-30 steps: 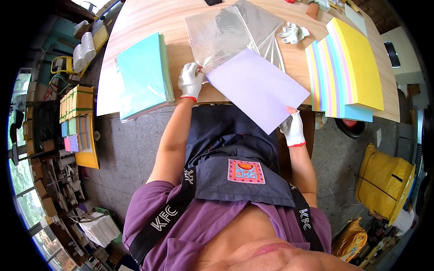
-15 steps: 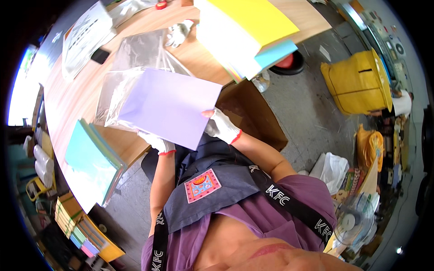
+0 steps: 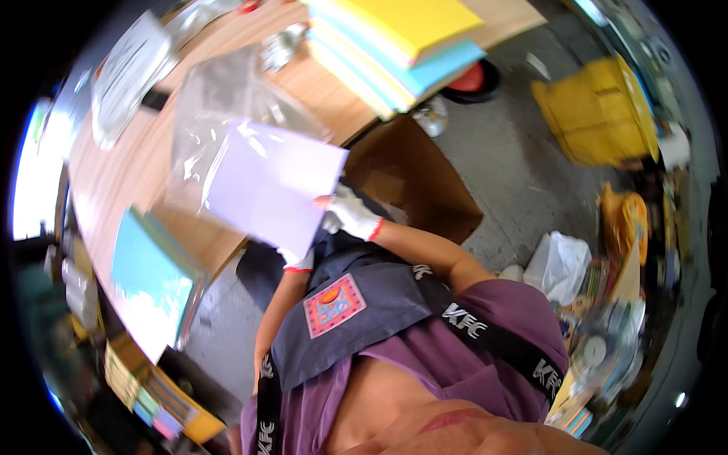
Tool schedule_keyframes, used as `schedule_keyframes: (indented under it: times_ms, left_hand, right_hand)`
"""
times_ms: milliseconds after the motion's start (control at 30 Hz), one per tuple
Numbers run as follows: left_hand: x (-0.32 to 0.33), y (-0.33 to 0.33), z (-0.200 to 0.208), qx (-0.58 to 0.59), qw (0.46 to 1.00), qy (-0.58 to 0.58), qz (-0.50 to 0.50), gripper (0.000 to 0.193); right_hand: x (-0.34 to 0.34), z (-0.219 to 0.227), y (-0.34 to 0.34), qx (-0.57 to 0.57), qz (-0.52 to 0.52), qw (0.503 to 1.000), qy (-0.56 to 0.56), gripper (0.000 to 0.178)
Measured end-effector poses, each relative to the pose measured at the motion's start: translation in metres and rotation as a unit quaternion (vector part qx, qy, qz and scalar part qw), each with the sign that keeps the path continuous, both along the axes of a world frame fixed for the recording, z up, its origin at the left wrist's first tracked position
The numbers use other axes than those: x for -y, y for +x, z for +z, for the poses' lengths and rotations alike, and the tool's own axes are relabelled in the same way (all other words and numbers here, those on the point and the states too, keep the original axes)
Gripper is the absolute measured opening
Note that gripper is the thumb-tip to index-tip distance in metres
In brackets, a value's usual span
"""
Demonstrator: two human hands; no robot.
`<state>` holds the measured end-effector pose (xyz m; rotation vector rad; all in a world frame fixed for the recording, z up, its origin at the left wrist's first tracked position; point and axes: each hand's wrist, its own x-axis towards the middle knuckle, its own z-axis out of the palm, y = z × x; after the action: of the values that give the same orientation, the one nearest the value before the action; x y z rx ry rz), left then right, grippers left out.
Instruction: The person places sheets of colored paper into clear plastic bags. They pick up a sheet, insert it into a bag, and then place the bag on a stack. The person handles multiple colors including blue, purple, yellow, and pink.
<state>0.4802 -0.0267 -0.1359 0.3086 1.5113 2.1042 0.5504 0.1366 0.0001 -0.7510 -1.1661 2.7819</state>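
Observation:
A sheet or thin stack of lilac paper (image 3: 277, 182) lies tilted in front of me, its far left part in a clear plastic bag (image 3: 205, 98). My right hand (image 3: 350, 213), in a white glove with a red cuff edge, grips the paper's right edge, bare thumb on top and the other fingers underneath. At the near edge is my left hand (image 3: 294, 259), gloved the same way. The paper covers its fingers, so their grip is hidden.
The wooden table (image 3: 114, 174) bears a tall stack of coloured paper (image 3: 409, 38) and bagged turquoise paper (image 3: 148, 265). A spare glove (image 3: 282, 47) and dark phone-like object (image 3: 155, 100) lie beyond. An open cardboard box (image 3: 417, 178) stands below; a yellow bag (image 3: 599, 114) is at right.
My left hand has slid rightward along the paper's near edge. The paper and right hand have shifted slightly left in the picture, while the whole view has also moved.

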Motion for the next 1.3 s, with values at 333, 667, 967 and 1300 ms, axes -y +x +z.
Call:
schedule_keyframes:
  times_ms: [333, 667, 967, 1300]
  left_hand:
    - [-0.003, 0.033, 0.034, 0.401, 0.915, -0.038, 0.023, 0.013]
    - [0.04, 0.009, 0.08, 0.413, 0.91, -0.032, -0.036, 0.037]
    - [0.109, -0.014, 0.077, 0.236, 0.948, -0.188, 0.102, 0.019]
    - [0.123, -0.014, 0.086, 0.25, 0.949, -0.179, 0.072, 0.02]
  right_hand:
    - [0.035, -0.051, -0.038, 0.014, -0.131, 0.99, -0.046, 0.025]
    - [0.038, -0.044, -0.037, 0.073, 0.0, 0.976, -0.205, 0.043]
    - [0.062, -0.005, -0.049, -0.054, 0.36, 0.802, 0.474, 0.021]
    - [0.122, -0.028, -0.064, -0.186, 0.32, 0.426, 0.826, 0.016]
